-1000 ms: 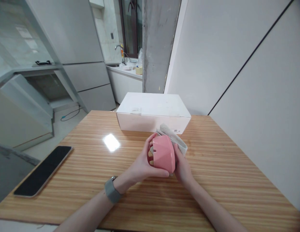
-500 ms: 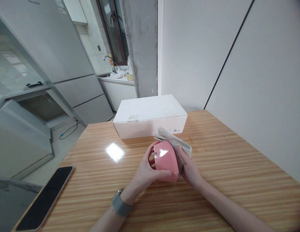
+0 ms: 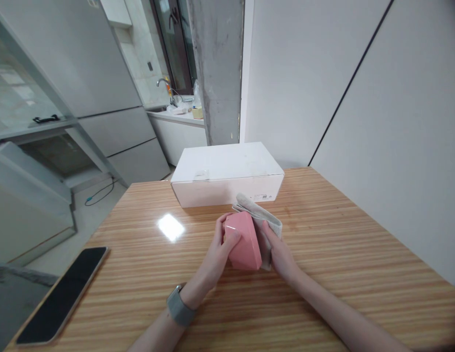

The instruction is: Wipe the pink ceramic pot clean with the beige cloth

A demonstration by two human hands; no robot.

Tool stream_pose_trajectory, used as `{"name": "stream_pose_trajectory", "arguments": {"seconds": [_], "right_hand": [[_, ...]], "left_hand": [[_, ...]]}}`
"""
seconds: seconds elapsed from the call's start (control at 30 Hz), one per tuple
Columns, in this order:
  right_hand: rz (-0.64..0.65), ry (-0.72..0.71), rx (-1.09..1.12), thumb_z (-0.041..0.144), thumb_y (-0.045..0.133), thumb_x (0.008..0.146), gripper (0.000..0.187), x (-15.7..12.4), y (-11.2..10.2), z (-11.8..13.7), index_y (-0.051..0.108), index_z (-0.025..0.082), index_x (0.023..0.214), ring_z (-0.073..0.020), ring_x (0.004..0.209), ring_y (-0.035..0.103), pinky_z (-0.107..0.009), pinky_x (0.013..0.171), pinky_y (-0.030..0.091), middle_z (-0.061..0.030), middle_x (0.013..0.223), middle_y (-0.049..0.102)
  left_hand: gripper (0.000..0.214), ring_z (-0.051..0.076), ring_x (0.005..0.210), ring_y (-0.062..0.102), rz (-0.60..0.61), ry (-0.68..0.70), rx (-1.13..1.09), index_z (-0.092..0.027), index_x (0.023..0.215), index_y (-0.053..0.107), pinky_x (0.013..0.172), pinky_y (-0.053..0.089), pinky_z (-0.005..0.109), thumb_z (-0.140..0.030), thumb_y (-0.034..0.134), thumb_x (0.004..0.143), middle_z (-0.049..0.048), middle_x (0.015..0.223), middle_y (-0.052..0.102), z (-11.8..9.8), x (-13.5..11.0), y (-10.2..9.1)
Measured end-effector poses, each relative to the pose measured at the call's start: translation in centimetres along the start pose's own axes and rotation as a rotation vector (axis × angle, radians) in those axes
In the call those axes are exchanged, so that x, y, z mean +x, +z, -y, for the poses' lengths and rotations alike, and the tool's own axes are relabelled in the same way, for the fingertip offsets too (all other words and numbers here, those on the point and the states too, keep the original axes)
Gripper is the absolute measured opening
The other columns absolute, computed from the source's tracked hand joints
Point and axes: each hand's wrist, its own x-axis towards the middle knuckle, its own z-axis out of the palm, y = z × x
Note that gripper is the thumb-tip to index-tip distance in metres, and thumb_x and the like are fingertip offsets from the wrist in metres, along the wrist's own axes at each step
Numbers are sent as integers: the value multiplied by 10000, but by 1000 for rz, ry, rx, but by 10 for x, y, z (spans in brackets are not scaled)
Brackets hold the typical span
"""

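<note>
A glossy pink object with rounded corners [image 3: 245,247], perhaps a small box or container, is tilted above the table in my left hand [image 3: 218,254]. The thumb lies across its near face and the fingers wrap behind it. My right hand [image 3: 284,256] grips a folded light grey cloth [image 3: 262,212], thumb on top, fingers hidden behind. The cloth is up against the right side of the pink object. A watch with a grey band [image 3: 181,305] is on my left wrist.
The wood-grain table [image 3: 139,274] carries a closed white box [image 3: 227,168] behind my hands and a dark-screened phone [image 3: 66,296] at the left edge. A white wall panel [image 3: 396,122] borders the right side. A sink counter [image 3: 179,117] stands in the background.
Both hands, with the pink object and cloth, have shifted slightly left. My left thumb has moved up the pink object, which has turned a little. The view has shifted slightly.
</note>
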Motion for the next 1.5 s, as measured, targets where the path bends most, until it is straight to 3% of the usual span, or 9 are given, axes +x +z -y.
{"name": "stream_pose_trajectory", "arguments": {"seconds": [0.13, 0.23, 0.37, 0.57, 0.73, 0.97, 1.13, 1.3, 1.5], "right_hand": [[72, 220, -63, 594, 756, 691, 474, 1, -5, 2, 749, 227, 992, -320, 1145, 644, -489, 1005, 495, -53, 996, 782], [51, 292, -72, 628, 708, 723, 508, 2, -11, 3, 748, 204, 1000, -316, 1081, 676, -473, 953, 530, -65, 960, 786], [80, 330, -38, 657, 690, 718, 533, 1, -9, 9, 749, 196, 978, -325, 1063, 681, -469, 928, 537, -78, 957, 785], [111, 293, -65, 624, 673, 758, 482, -2, -3, 16, 753, 205, 982, -338, 1140, 637, -492, 1028, 455, -72, 984, 782], [128, 199, -113, 633, 609, 814, 463, -3, -14, 10, 743, 249, 1036, -335, 1222, 582, -516, 1105, 369, -51, 1120, 750], [367, -52, -250, 531, 552, 902, 407, -3, -16, 17, 648, 321, 1236, -239, 1413, 375, -395, 1192, 258, 26, 1428, 553], [206, 103, -180, 627, 647, 786, 458, -2, -9, 15, 723, 290, 1087, -307, 1257, 561, -465, 1081, 424, -31, 1226, 704], [48, 229, -206, 668, 706, 691, 512, 0, -10, 15, 751, 254, 988, -335, 1015, 695, -465, 896, 557, -46, 1009, 777], [55, 323, -162, 687, 693, 684, 543, 0, -14, 14, 743, 233, 977, -345, 901, 722, -491, 793, 590, -63, 912, 784]], "left_hand": [[926, 296, 1211, 522, 132, -32, -27, -271, 1408, 367, 967, 462, 392, -361, 850, 624, 119, 1402, 491, -5, -2, 2], [1137, 319, 1184, 532, 140, -65, 14, -313, 1439, 327, 893, 503, 398, -248, 919, 471, 125, 1473, 408, -8, -3, 7], [1107, 323, 1151, 547, 119, -55, 98, -283, 1419, 365, 869, 511, 414, -263, 924, 464, 142, 1424, 456, -12, -4, 8], [944, 315, 1209, 526, 107, 55, 116, -194, 1299, 492, 1018, 417, 430, -273, 922, 462, 141, 1313, 573, -14, -5, 10], [931, 314, 1128, 568, 133, 17, 59, -166, 1322, 492, 926, 457, 398, -362, 898, 508, 149, 1235, 619, -11, -3, 5], [785, 271, 1113, 581, 129, -97, -116, -206, 1388, 473, 844, 475, 310, -472, 769, 712, 130, 1298, 597, -10, -5, 5], [921, 207, 989, 611, 15, -90, -93, -304, 1459, 343, 749, 500, 267, -448, 807, 675, 107, 1349, 539, -11, -6, 6], [1253, 221, 961, 614, 168, -128, 35, -305, 1506, 258, 757, 524, 304, -231, 931, 451, 129, 1324, 550, -10, -8, 9], [1187, 198, 873, 615, 111, -135, 119, -246, 1507, 288, 742, 516, 301, -283, 908, 496, 91, 1082, 663, -11, -10, 14]]}}
